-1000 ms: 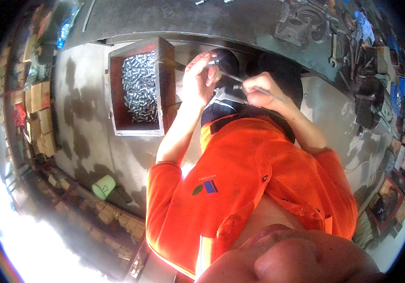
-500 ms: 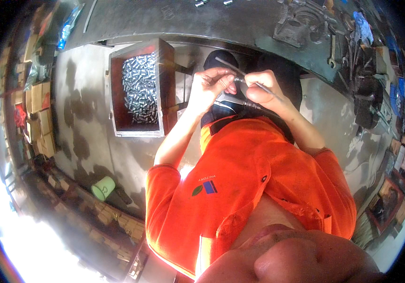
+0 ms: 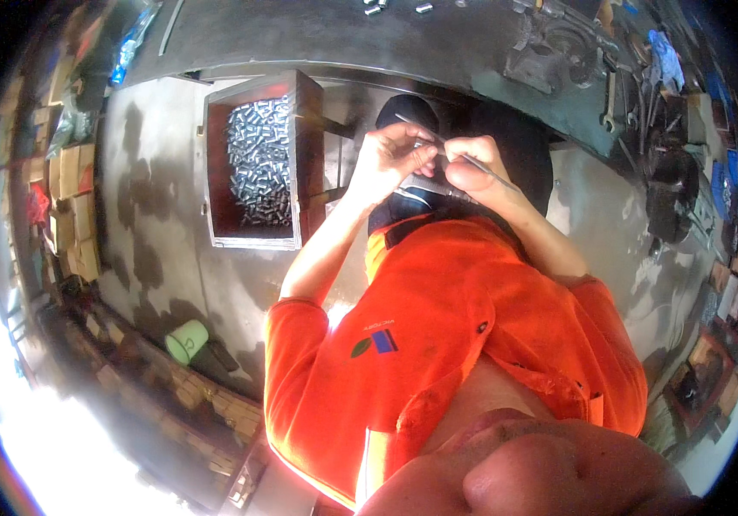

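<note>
Over my lap, my two hands meet close together. My right hand [image 3: 475, 163] is closed around a thin grey metal rod [image 3: 491, 172], which slants from beyond my left fingers back across my right wrist. Thumb and fingers of my left hand [image 3: 393, 163] are pinched beside the rod. A small metal piece seems to sit between those fingertips, but they mostly hide it. To the left stands a wooden box [image 3: 304, 163] holding many short shiny metal cylinders [image 3: 259, 150], with darker ones at its near end.
A dark metal workbench [image 3: 369, 39] runs across the far side, with a few loose cylinders [image 3: 423, 9] on it. A vise [image 3: 550, 47], a wrench [image 3: 611, 103] and other tools lie at its right. A pale green bucket [image 3: 187, 341] is tipped on the floor at left, near shelves of cartons [image 3: 72, 185].
My left fingers have closed further over the small metal piece, which shows less now. The rod has shifted slightly between my hands. The view has moved a little.
</note>
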{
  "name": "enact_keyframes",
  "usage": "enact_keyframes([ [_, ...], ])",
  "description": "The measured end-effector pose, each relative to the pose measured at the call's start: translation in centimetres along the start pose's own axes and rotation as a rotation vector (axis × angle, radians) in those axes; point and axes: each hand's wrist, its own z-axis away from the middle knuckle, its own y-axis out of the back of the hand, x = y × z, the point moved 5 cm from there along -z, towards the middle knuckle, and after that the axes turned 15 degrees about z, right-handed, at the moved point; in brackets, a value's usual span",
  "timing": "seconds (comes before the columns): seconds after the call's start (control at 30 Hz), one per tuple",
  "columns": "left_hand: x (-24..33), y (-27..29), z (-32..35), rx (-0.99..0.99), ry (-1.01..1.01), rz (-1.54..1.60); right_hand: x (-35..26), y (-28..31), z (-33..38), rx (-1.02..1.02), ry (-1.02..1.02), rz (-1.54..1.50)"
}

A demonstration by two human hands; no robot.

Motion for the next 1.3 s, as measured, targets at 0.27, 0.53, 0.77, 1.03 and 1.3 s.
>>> enact_keyframes([
  [0.27,2.4,5.2,0.7,0.329,-0.428,-0.894,-5.0,2.8,0.7,-0.110,0.115,-0.042],
  [0.53,2.5,5.1,1.4,0.268,-0.566,-1.042,-5.2,1.1,0.9,-0.186,0.117,-0.054],
  [0.77,2.0,1.7,1.0,0.046,-0.702,-1.170,-2.4,-1.9,-1.4,-0.129,0.118,0.044],
  [1.03,3.1,2.9,-4.6,0.051,-0.657,-1.199,-1.2,2.6,-0.9,0.024,-0.003,0.071],
  [1.3,10.3,6.2,-18.8,0.340,-0.681,-1.164,-1.2,4.6,0.6,0.029,-0.072,-0.094],
])
